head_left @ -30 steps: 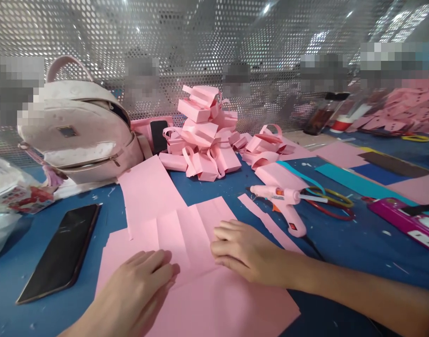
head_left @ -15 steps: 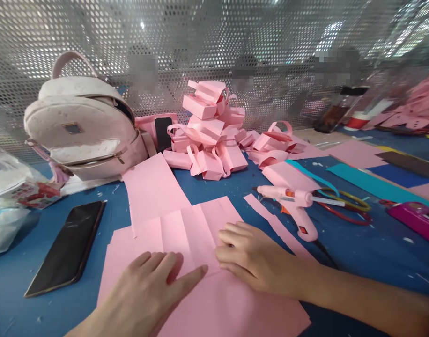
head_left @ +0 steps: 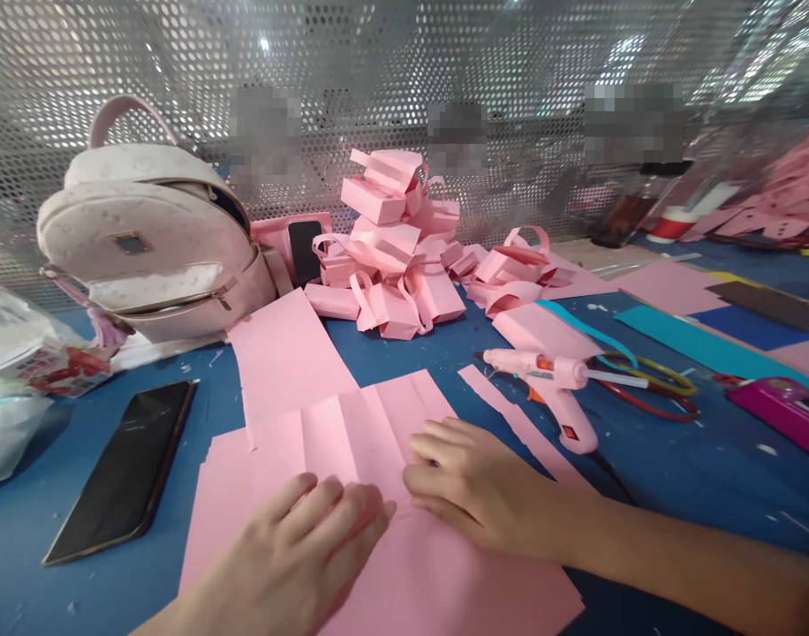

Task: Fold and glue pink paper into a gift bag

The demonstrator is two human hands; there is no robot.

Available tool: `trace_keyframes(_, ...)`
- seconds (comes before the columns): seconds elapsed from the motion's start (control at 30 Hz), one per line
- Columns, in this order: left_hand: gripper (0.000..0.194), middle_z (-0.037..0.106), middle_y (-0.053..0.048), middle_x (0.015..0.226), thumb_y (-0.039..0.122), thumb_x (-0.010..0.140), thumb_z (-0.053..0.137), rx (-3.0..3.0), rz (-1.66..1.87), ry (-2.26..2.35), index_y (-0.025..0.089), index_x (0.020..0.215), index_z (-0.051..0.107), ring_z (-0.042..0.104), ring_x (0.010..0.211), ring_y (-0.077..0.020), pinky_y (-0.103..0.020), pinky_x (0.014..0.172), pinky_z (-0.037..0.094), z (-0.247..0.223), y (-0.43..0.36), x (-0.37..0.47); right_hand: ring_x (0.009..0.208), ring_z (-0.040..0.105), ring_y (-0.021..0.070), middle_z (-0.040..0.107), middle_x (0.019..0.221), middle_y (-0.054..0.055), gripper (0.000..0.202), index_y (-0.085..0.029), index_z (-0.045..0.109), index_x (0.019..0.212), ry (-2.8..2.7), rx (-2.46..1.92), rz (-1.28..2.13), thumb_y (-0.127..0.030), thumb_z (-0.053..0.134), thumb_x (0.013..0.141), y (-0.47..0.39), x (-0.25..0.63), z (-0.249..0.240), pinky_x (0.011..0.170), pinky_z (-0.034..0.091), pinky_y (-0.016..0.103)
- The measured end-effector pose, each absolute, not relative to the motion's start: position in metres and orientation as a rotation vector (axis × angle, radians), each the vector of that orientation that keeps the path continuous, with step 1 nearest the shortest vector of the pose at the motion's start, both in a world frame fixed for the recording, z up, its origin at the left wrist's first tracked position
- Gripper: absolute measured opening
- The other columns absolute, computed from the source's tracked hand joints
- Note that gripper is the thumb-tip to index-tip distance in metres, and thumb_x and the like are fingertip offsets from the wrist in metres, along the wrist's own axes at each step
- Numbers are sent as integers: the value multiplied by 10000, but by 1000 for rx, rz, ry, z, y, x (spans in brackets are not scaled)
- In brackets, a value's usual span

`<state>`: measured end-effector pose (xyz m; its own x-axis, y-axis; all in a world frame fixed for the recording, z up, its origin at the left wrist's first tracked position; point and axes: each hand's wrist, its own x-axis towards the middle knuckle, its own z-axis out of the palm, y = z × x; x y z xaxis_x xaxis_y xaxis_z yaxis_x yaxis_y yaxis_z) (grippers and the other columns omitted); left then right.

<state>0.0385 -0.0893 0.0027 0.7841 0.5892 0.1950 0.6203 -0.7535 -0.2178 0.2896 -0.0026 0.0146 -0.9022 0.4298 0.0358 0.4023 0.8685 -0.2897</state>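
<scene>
A creased pink paper sheet [head_left: 325, 433] lies on a stack of larger pink sheets [head_left: 484, 592] at the front. My left hand [head_left: 318, 539] is at the near edge of the creased sheet, its fingers curled together with the thumb alongside; whether paper is pinched between them is hidden. Resting on the right part of that sheet, my right hand [head_left: 461, 481] has curled fingers pressed onto the paper. Vertical fold lines run up the sheet between and beyond both hands. Another pink sheet [head_left: 291, 353] lies behind it.
A pink glue gun [head_left: 556, 389] lies right, beside a torn pink strip [head_left: 503, 406] and scissors [head_left: 669, 397]. Folded pink paper bags [head_left: 391, 247] are piled at the back. A backpack [head_left: 153, 238] and black phone [head_left: 126, 468] are left. Blue strips and a magenta object [head_left: 782, 406] lie right.
My left hand's fingers have moved forward and right and closed in beside the thumb, which was stretched out apart. My right hand has stayed nearly still on the paper.
</scene>
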Motion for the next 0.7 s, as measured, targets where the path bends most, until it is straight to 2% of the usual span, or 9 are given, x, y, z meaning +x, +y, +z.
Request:
trace_keyframes(0.2, 450, 686, -108, 1179, 88, 945, 470, -2826, -90, -837, 37, 1392, 491, 642, 918, -243, -354, 819, 561, 6, -86, 49, 779, 415, 170, 476, 831, 1, 289, -200, 454, 786, -2924, -669, 466, -288, 372, 1048, -2, 290, 15, 699, 296, 316)
trace_keyframes(0.33, 508, 679, -129, 1147, 71, 935, 496, -2967, 22, -844, 22, 1435, 420, 657, 928, -247, -357, 825, 597, 12, -81, 52, 777, 422, 171, 486, 830, 4, 292, -198, 461, 784, -2904, -666, 482, -287, 372, 1048, -1, 291, 14, 705, 306, 316)
trace_keyframes(0.47, 520, 671, -142, 1119, 45, 946, 439, -2995, 52, -830, 13, 1461, 371, 659, 895, -251, -367, 777, 610, 12, -77, 54, 762, 438, 169, 508, 813, 6, 278, -191, 463, 774, -2845, -679, 586, -297, 420, 1028, 1, 292, 14, 709, 324, 314)
trace_keyframes(0.7, 559, 653, -150, 1112, 21, 938, 404, -3043, 24, -746, 2, 1488, 306, 638, 893, -244, -363, 753, 600, 12, -70, 56, 798, 487, 156, 556, 827, -4, 175, -180, 506, 781, -2783, -726, 755, -156, 543, 950, 6, 297, 18, 754, 358, 295)
